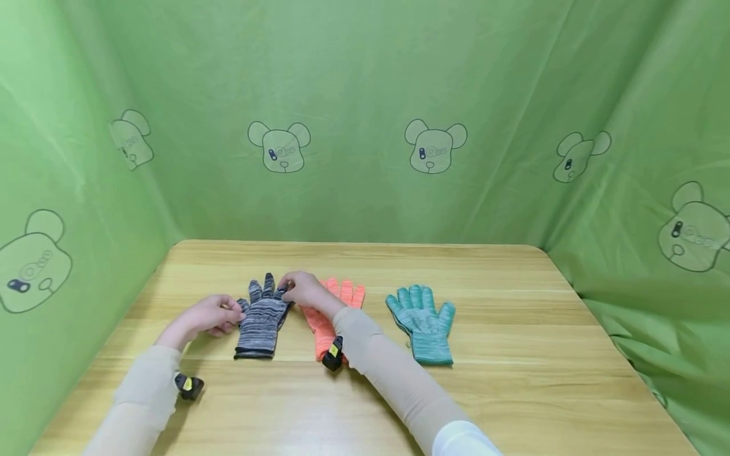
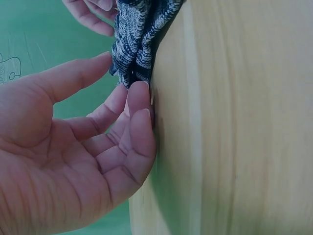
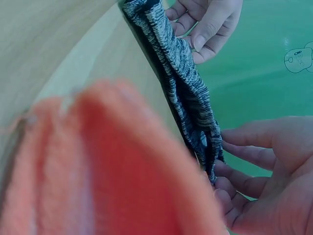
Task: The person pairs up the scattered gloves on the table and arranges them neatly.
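A grey-and-black striped knit glove (image 1: 260,326) lies flat on the table, fingers away from me, dark cuff near. My left hand (image 1: 213,315) is at its left edge; in the left wrist view the thumb (image 2: 83,76) and curled fingertips pinch at the knit. From the other side, my right hand (image 1: 308,292) pinches the glove's fingertip at upper right; in the right wrist view the thumb (image 3: 249,134) and fingers meet the knit edge. Beneath my right wrist lies an orange glove (image 1: 322,326), partly hidden by hand and forearm.
A teal glove (image 1: 430,332) lies to the right on the wooden table (image 1: 530,354). Green cloth walls (image 1: 365,202) with printed bear heads stand behind and on both sides. Small black wrist cameras (image 1: 189,386) hang from both sleeves.
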`<act>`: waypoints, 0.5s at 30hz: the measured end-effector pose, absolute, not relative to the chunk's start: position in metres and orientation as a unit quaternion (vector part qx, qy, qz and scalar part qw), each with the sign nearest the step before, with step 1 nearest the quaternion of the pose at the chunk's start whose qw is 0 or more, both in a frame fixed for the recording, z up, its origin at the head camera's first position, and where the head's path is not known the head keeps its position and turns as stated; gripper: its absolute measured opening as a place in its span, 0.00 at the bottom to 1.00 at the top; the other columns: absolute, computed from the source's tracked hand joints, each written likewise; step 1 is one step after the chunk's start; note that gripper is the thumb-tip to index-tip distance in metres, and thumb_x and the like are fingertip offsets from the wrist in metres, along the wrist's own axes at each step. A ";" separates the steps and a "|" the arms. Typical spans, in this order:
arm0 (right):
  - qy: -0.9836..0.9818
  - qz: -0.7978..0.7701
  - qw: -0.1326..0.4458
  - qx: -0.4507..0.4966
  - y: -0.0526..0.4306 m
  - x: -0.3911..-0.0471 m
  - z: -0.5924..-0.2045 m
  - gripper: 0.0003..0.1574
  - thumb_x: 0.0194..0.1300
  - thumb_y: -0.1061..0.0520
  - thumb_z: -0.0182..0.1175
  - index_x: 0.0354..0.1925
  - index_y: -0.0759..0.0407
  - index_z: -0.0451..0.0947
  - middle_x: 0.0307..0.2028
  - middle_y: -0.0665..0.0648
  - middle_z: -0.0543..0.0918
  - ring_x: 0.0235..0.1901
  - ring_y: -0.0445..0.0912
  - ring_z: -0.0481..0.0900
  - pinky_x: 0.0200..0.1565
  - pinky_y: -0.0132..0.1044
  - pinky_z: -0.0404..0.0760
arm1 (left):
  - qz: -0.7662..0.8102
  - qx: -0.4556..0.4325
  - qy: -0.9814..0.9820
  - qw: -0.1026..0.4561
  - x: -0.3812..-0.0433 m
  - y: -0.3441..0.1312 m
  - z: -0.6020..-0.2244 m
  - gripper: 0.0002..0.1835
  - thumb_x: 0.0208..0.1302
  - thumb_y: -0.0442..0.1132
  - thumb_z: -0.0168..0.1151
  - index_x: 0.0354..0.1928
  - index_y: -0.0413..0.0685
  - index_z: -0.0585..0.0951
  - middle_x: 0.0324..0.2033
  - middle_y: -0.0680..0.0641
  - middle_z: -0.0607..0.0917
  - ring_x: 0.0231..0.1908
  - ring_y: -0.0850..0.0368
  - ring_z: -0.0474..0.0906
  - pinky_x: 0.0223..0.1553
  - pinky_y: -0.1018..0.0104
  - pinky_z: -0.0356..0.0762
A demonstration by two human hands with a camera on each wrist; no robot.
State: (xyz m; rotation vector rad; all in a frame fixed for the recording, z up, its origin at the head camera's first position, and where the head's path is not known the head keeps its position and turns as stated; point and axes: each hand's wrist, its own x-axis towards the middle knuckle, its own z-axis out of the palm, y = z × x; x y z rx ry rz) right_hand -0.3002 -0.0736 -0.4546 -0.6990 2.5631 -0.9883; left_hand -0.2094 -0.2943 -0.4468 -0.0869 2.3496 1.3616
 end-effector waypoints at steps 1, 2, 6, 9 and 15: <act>0.895 -0.338 0.151 -0.249 -0.074 -0.300 -0.455 0.15 0.60 0.61 0.65 0.48 0.58 0.82 0.42 0.55 0.84 0.39 0.43 0.78 0.40 0.29 0.77 | 0.491 -0.033 0.845 0.210 -0.210 -0.294 -0.447 0.15 0.65 0.38 0.60 0.46 0.35 0.71 0.29 0.49 0.78 0.28 0.59 0.74 0.27 0.68 0.76; 0.895 -0.334 0.151 -0.252 -0.074 -0.299 -0.455 0.16 0.60 0.61 0.65 0.49 0.58 0.82 0.44 0.55 0.84 0.43 0.44 0.79 0.43 0.29 0.78 | 0.491 -0.035 0.845 0.209 -0.210 -0.294 -0.448 0.15 0.65 0.38 0.60 0.47 0.35 0.71 0.29 0.49 0.79 0.28 0.59 0.75 0.27 0.69 0.76; 0.895 -0.333 0.146 -0.259 -0.074 -0.297 -0.454 0.18 0.61 0.63 0.62 0.51 0.58 0.83 0.52 0.56 0.85 0.54 0.47 0.78 0.50 0.31 0.76 | 0.486 -0.038 0.848 0.206 -0.211 -0.295 -0.448 0.15 0.65 0.38 0.60 0.47 0.36 0.71 0.30 0.49 0.80 0.29 0.58 0.76 0.28 0.68 0.77; 0.890 -0.340 0.148 -0.265 -0.074 -0.297 -0.453 0.19 0.62 0.64 0.60 0.52 0.58 0.83 0.53 0.56 0.84 0.55 0.48 0.77 0.47 0.31 0.74 | 0.484 -0.038 0.850 0.206 -0.210 -0.294 -0.447 0.15 0.65 0.39 0.60 0.47 0.36 0.72 0.30 0.49 0.80 0.29 0.58 0.77 0.29 0.67 0.77; 0.889 -0.332 0.154 -0.276 -0.073 -0.296 -0.456 0.20 0.63 0.65 0.58 0.53 0.58 0.82 0.53 0.57 0.84 0.50 0.46 0.78 0.42 0.28 0.72 | 0.479 -0.038 0.852 0.209 -0.208 -0.293 -0.446 0.14 0.66 0.39 0.60 0.46 0.35 0.74 0.30 0.49 0.80 0.30 0.58 0.76 0.29 0.66 0.77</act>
